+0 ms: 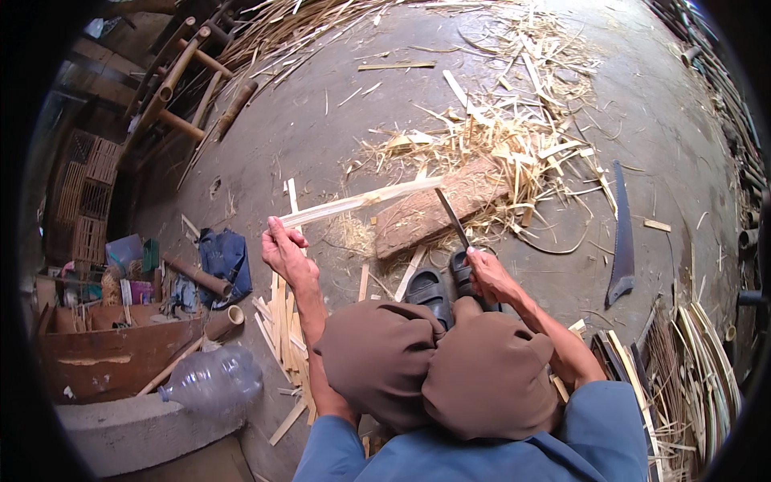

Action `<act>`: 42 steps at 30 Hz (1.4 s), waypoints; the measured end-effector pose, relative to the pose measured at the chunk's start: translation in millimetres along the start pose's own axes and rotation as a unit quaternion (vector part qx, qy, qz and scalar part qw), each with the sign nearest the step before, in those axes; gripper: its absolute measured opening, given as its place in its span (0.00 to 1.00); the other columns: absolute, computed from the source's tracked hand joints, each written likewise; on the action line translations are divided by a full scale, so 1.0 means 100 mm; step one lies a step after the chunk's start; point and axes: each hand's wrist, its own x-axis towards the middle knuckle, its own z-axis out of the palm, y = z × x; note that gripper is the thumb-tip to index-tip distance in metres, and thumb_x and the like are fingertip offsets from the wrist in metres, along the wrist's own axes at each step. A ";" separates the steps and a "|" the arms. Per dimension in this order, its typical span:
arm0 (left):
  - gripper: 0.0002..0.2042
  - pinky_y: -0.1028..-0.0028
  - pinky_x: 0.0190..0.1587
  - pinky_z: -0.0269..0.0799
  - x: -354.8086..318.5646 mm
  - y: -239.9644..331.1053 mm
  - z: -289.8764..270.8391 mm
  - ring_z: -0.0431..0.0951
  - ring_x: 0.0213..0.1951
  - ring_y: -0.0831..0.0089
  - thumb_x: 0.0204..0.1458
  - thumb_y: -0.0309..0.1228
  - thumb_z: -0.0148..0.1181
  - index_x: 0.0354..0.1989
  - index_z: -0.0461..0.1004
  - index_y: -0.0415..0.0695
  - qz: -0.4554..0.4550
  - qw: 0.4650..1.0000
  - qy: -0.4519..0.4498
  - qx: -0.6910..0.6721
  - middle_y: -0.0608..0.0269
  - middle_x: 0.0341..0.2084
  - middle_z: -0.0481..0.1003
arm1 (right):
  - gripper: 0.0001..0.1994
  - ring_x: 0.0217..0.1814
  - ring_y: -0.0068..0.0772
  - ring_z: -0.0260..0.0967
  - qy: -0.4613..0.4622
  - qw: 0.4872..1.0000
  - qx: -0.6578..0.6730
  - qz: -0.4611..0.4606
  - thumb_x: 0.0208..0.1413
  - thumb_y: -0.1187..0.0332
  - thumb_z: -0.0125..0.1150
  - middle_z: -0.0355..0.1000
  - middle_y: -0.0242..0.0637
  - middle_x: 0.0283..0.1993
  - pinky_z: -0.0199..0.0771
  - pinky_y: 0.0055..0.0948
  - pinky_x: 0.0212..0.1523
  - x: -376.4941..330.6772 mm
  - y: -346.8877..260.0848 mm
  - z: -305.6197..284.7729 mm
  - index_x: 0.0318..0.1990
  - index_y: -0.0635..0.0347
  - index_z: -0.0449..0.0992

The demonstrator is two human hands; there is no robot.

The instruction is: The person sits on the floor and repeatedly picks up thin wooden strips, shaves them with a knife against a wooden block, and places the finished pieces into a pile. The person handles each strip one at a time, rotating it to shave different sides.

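Note:
My left hand (287, 247) is closed round the near end of a pale split bamboo strip (353, 202). The strip slants up to the right, its far end over a worn wooden block (442, 207) on the floor. In my right hand (488, 275) is a knife (454, 219) with a dark narrow blade, held by its handle. The blade's tip points up and left, close to the strip's far end; whether they touch I cannot tell. Both hands are in front of my knees, above my dark sandals (429, 294).
Bamboo shavings (514, 136) heap around the block. A hand saw (622, 237) lies to the right, near bundled strips (707, 361). Cut strips (283, 329) lie by my left leg. A clear plastic bottle (215, 381), a wooden box (120, 345) and a bamboo frame (173, 88) are at the left.

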 end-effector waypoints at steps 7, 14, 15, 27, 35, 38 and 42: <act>0.13 0.83 0.17 0.59 -0.06 -0.37 -0.17 0.63 0.14 0.83 0.62 0.40 0.60 0.29 0.68 0.48 -0.256 0.960 -0.049 -0.106 0.72 0.13 0.65 | 0.25 0.19 0.17 0.59 0.040 0.962 -0.018 -0.270 0.65 0.42 0.50 0.62 0.24 0.19 0.58 0.23 0.19 0.22 -0.57 0.19 0.35 0.59 0.71; 0.21 0.77 0.24 0.66 -0.50 -0.86 0.05 0.71 0.23 0.78 0.61 0.42 0.60 0.54 0.71 0.39 -0.153 0.919 -0.255 0.259 0.64 0.23 0.74 | 0.15 0.19 0.30 0.64 0.155 0.878 -0.207 -0.403 0.66 0.61 0.55 0.68 0.42 0.20 0.63 0.33 0.21 -0.28 -1.41 0.33 0.34 0.64 0.65; 0.22 0.75 0.26 0.68 -0.51 -0.83 0.15 0.73 0.25 0.76 0.60 0.43 0.61 0.54 0.71 0.39 -0.063 0.924 -0.280 0.251 0.63 0.25 0.75 | 0.13 0.20 0.31 0.64 0.146 0.865 -0.217 -0.427 0.66 0.63 0.55 0.69 0.42 0.20 0.64 0.33 0.21 -0.26 -1.42 0.35 0.36 0.64 0.64; 0.10 0.69 0.46 0.71 -0.66 0.10 1.17 0.75 0.40 0.69 0.57 0.34 0.65 0.37 0.71 0.43 0.267 0.907 -0.321 0.048 0.58 0.37 0.74 | 0.21 0.29 0.34 0.69 0.085 0.885 -0.279 -0.364 0.66 0.59 0.54 0.68 0.41 0.27 0.70 0.40 0.29 -0.48 -1.58 0.58 0.60 0.59 0.62; 0.21 0.76 0.45 0.64 -0.67 -0.17 1.14 0.65 0.36 0.79 0.70 0.47 0.40 0.49 0.71 0.41 -0.021 0.909 -0.374 -0.181 0.68 0.32 0.70 | 0.23 0.19 0.19 0.63 -0.012 0.963 -0.127 -0.237 0.71 0.62 0.39 0.63 0.30 0.28 0.65 0.22 0.19 -1.38 -1.90 0.62 0.72 0.52 0.54; 0.21 0.76 0.47 0.61 -0.71 -0.12 1.20 0.62 0.37 0.79 0.70 0.48 0.36 0.49 0.72 0.44 -0.037 0.903 -0.384 -0.188 0.70 0.33 0.67 | 0.24 0.19 0.18 0.63 -0.030 0.956 -0.155 -0.246 0.71 0.63 0.38 0.64 0.30 0.27 0.65 0.22 0.19 -1.44 -1.94 0.65 0.72 0.53 0.54; 0.19 0.76 0.49 0.57 -0.80 0.00 1.30 0.61 0.38 0.79 0.70 0.45 0.40 0.40 0.69 0.42 -0.073 0.895 -0.378 -0.225 0.69 0.32 0.64 | 0.23 0.19 0.17 0.63 -0.016 0.957 -0.162 -0.241 0.71 0.63 0.39 0.65 0.29 0.26 0.64 0.22 0.20 -1.48 -1.94 0.67 0.71 0.56 0.55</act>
